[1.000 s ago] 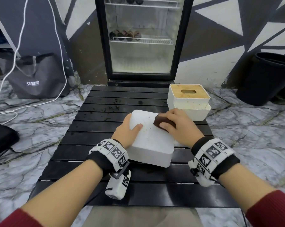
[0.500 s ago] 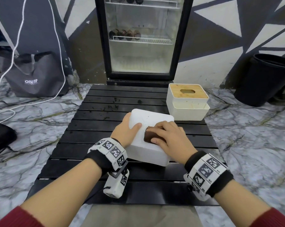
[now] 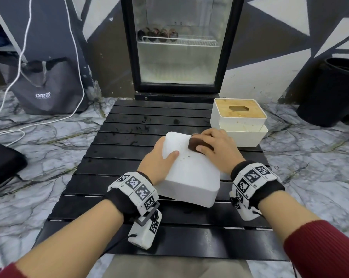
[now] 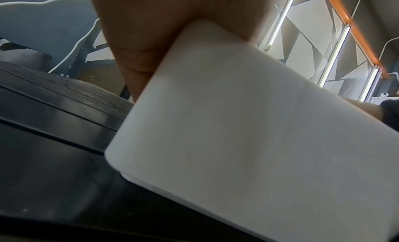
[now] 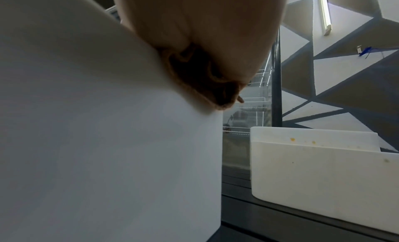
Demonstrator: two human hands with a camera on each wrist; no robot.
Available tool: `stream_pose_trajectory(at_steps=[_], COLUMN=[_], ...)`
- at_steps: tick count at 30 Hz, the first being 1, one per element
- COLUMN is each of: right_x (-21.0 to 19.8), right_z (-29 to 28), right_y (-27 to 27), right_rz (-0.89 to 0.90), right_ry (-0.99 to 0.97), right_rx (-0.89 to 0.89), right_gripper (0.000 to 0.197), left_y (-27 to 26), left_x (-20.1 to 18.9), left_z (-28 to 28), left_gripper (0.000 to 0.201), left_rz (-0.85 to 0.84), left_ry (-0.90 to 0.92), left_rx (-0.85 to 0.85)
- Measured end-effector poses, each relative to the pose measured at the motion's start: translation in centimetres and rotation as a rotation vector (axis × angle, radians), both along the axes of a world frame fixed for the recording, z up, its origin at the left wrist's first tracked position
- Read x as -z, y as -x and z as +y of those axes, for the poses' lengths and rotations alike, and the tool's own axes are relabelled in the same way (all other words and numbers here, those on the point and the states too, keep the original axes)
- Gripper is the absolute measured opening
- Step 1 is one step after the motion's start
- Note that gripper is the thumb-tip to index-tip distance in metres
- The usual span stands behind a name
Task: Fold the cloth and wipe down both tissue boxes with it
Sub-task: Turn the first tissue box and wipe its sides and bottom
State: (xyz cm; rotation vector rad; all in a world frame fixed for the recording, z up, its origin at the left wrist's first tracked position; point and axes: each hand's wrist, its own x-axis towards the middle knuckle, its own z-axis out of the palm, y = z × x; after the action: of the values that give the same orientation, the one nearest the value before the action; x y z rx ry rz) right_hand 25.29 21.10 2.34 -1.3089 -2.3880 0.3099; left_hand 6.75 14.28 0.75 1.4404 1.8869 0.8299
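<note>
A plain white tissue box (image 3: 191, 173) lies at the middle of the black slatted table (image 3: 129, 141); it fills the left wrist view (image 4: 259, 134) and the left of the right wrist view (image 5: 97, 134). My left hand (image 3: 159, 157) grips its left edge, thumb on top. My right hand (image 3: 217, 147) holds a folded dark brown cloth (image 3: 195, 144) and presses it on the box's far right top; the cloth (image 5: 194, 78) shows under the palm. A second white box with a wooden slotted lid (image 3: 240, 121) stands at the table's far right, with stains on its side (image 5: 313, 168).
A glass-door fridge (image 3: 179, 47) stands behind the table. A grey bag (image 3: 47, 89) and white cables sit on the marble floor at the left, a black bin (image 3: 334, 93) at the right, and a black case (image 3: 3, 167) at the far left.
My right hand slid the cloth toward me across the box top, then back out to the far right corner. The left hand kept its hold on the box's left edge.
</note>
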Motion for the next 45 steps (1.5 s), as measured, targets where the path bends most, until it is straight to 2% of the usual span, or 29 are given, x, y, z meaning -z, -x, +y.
stream_pose_trajectory(at_steps=[11, 18, 22, 26, 28, 32, 35, 38, 41, 45], right_x=[0.1, 0.1, 0.1, -0.1, -0.5, -1.3, -1.4, -1.0, -0.9, -0.8], right_z=[1.3, 0.6, -0.4, -1.5, -1.8, -2.9, -4.7, -6.4, -7.6, -8.8], right_y=[0.3, 0.2, 0.0, -0.7, -1.4, -2.7, -3.0, -2.5, -1.7, -1.1], right_rz=[0.025, 0.051, 0.007, 0.006, 0.029, 0.112, 0.149, 0.09, 0.012, -0.054], right_ry=[0.059, 0.104, 0.101, 0.116, 0.163, 0.202, 0.164, 0.088, 0.048, -0.001], right_rx=[0.047, 0.113, 0.218, 0.285, 0.284, 0.173, 0.017, -0.135, -0.194, -0.251], right_gripper=[0.036, 0.038, 0.038, 0.036, 0.035, 0.034, 0.036, 0.036, 0.035, 0.036], left_y=[0.0, 0.3, -0.2, 0.0, 0.7, 3.1, 4.9, 5.1, 3.5, 2.2], left_x=[0.1, -0.7, -1.1, -0.9, -0.9, -1.3, -1.5, -1.1, -0.7, -0.6], left_z=[0.0, -0.1, -1.9, -2.9, -2.9, -2.3, -1.6, -1.3, -1.5, -1.1], left_gripper=[0.053, 0.066, 0.073, 0.097, 0.098, 0.101, 0.096, 0.079, 0.058, 0.054], left_rz=[-0.005, -0.055, 0.079, 0.287, 0.276, 0.132, 0.049, -0.002, -0.098, -0.026], left_ry=[-0.013, 0.01, -0.14, -0.078, -0.061, -0.02, -0.007, 0.006, -0.038, -0.032], left_rx=[0.01, 0.001, 0.132, 0.216, 0.249, 0.226, 0.131, 0.041, 0.009, -0.004])
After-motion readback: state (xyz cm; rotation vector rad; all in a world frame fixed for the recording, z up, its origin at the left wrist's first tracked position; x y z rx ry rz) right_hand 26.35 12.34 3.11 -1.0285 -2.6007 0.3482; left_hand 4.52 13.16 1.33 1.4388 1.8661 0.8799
